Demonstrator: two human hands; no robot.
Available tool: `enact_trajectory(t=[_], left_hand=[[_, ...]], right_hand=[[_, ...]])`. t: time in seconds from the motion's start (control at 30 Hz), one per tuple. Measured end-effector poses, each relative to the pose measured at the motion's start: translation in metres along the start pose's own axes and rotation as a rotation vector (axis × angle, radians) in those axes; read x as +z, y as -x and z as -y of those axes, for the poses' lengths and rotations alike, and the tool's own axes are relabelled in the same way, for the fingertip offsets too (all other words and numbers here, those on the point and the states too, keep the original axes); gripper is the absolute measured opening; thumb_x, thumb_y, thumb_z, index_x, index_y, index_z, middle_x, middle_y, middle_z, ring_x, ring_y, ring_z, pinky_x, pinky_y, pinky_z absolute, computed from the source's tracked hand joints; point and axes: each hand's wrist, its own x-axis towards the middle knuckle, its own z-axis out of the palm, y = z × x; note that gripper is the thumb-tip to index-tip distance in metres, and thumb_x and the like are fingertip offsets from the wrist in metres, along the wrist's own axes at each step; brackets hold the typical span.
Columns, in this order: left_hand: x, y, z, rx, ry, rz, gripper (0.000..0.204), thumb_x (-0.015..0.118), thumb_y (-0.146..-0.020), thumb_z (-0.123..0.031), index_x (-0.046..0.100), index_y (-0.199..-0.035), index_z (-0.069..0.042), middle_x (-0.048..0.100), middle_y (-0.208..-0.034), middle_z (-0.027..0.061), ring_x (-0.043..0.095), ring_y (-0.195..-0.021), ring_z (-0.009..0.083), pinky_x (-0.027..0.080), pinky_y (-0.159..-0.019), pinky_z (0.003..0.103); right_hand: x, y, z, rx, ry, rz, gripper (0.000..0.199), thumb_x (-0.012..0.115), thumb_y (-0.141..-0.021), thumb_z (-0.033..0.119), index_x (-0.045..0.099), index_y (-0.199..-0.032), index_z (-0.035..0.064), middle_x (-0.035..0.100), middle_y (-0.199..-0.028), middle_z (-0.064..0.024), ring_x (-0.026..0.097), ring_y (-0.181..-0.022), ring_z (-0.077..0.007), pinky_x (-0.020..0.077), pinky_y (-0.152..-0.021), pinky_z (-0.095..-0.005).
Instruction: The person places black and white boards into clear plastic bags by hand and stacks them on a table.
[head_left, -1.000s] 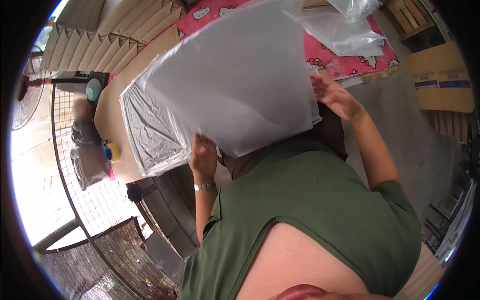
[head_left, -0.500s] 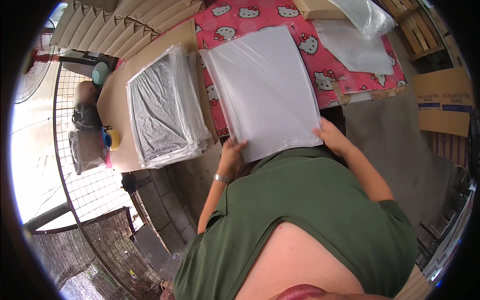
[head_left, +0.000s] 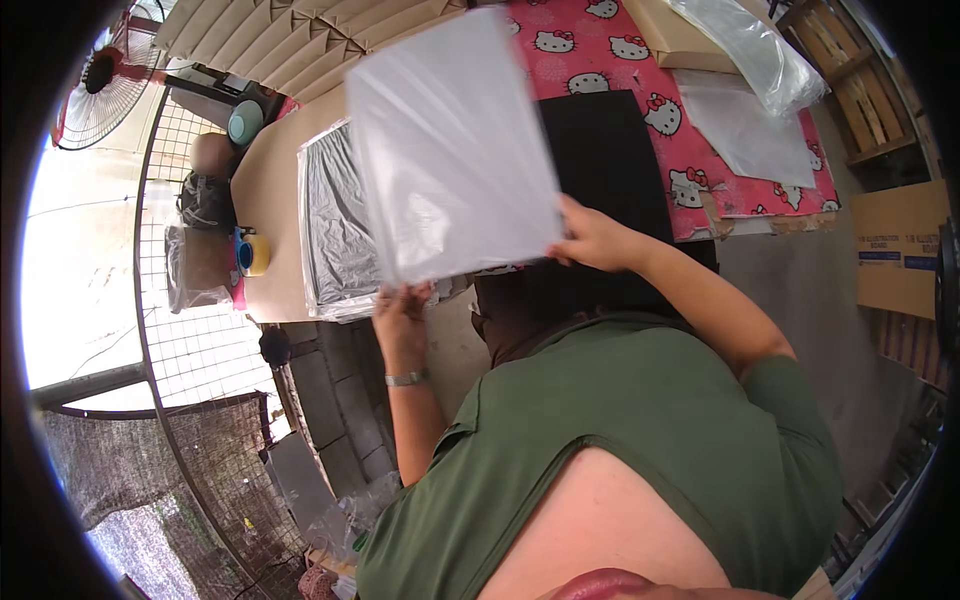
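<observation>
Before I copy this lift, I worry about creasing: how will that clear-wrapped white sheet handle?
The white sheet stays flat while the left hand and right hand pinch only its lower edge, so probably stiff and light. Its glossy plastic wrap may be slippery.

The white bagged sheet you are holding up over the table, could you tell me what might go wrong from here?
1. Each hand, left hand and right hand, grips only the lower edge of the white sheet, so it may sag or slip.
2. Lifted, it hides part of the stack of bagged sheets, so it might land askew.
3. The fan could catch it, if running.
</observation>
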Motion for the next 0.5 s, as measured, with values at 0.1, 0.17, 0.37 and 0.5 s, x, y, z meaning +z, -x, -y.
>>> enact_trajectory(t=[0.1, 0.17, 0.37, 0.5], left_hand=[[-0.042, -0.032, -0.036, 0.112, -0.081, -0.294, 0.053, 0.045, -0.086, 0.006, 0.017, -0.131, 0.006, 0.051, -0.098, 0.0186, 0.062, -0.087, 0.0349, 0.055, -0.079, 0.04], [-0.079, -0.05, -0.056, 0.15, -0.028, -0.302, 0.061, 0.044, -0.087, 0.005, 0.006, -0.135, 0.0, 0.052, -0.093, 0.0189, 0.063, -0.081, 0.035, 0.056, -0.073, 0.043], [-0.181, -0.073, -0.086, 0.075, -0.141, -0.46, 0.033, 0.041, -0.089, 0.003, 0.03, -0.12, 0.006, 0.052, -0.097, 0.0171, 0.061, -0.086, 0.0312, 0.055, -0.077, 0.038], [-0.178, -0.077, -0.076, 0.045, -0.161, -0.506, 0.012, 0.041, -0.09, -0.001, 0.043, -0.099, 0.007, 0.055, -0.093, 0.0171, 0.061, -0.085, 0.0308, 0.054, -0.079, 0.036]], right_hand=[[0.032, -0.072, 0.022, 0.058, -0.191, 0.176, 0.048, 0.053, -0.086, 0.006, 0.031, -0.128, 0.0035, 0.056, -0.069, -0.004, 0.05, -0.054, -0.0098, 0.0428, -0.051, -0.0248], [0.062, -0.118, 0.006, 0.038, -0.297, 0.24, 0.03, 0.053, -0.087, 0.006, 0.042, -0.114, -0.001, 0.058, -0.069, -0.0065, 0.054, -0.053, -0.0112, 0.0434, -0.049, -0.0252], [0.143, -0.153, 0.004, 0.169, -0.293, 0.239, 0.016, 0.056, -0.086, 0.009, 0.05, -0.089, -0.0056, 0.064, -0.075, -0.0121, 0.063, -0.056, -0.0163, 0.0471, -0.046, -0.0275], [0.143, -0.121, -0.005, 0.15, -0.286, 0.343, 0.026, 0.06, -0.082, 0.01, 0.053, -0.101, -0.0072, 0.065, -0.081, -0.0157, 0.066, -0.063, -0.0188, 0.0507, -0.055, -0.0287]])
